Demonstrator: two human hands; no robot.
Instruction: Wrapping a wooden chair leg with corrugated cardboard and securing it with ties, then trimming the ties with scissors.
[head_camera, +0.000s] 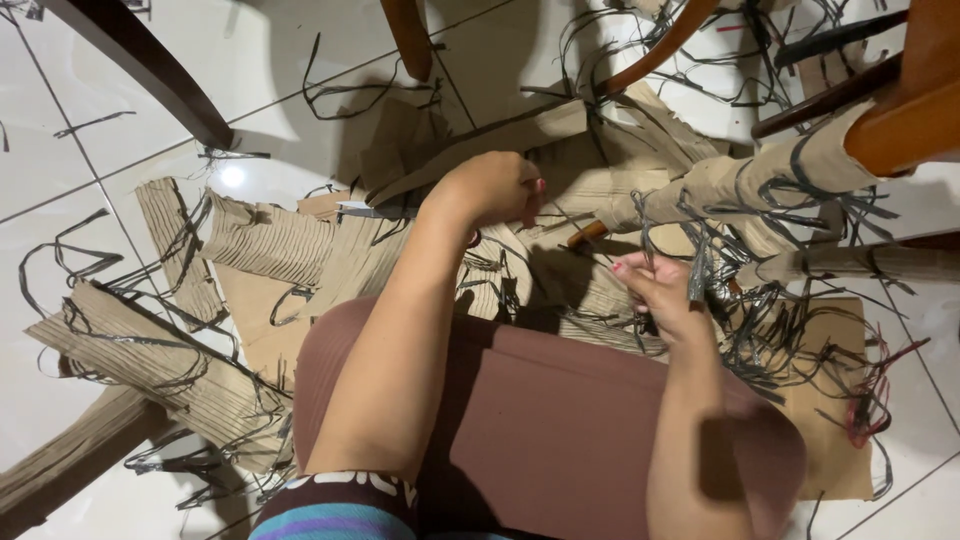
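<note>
The left hand rests curled on brown paper strips piled on the tiled floor — the right hand has its fingers pinched on a dark strip.

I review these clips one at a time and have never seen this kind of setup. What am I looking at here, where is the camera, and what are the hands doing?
There is no machine here: a person works with bare hands, and the single camera sits on their head, looking down over their lap, clothed in brown, to a white tiled floor.

Strips and sheets of corrugated brown cardboard lie spread over the floor, mixed with thin dark plastic-like strands. Dark wooden chair legs stand around the pile.

The left hand is closed and reaches forward onto the cardboard pieces; what it grips is hidden. The right hand pinches a small bunch of the dark strands.
</note>
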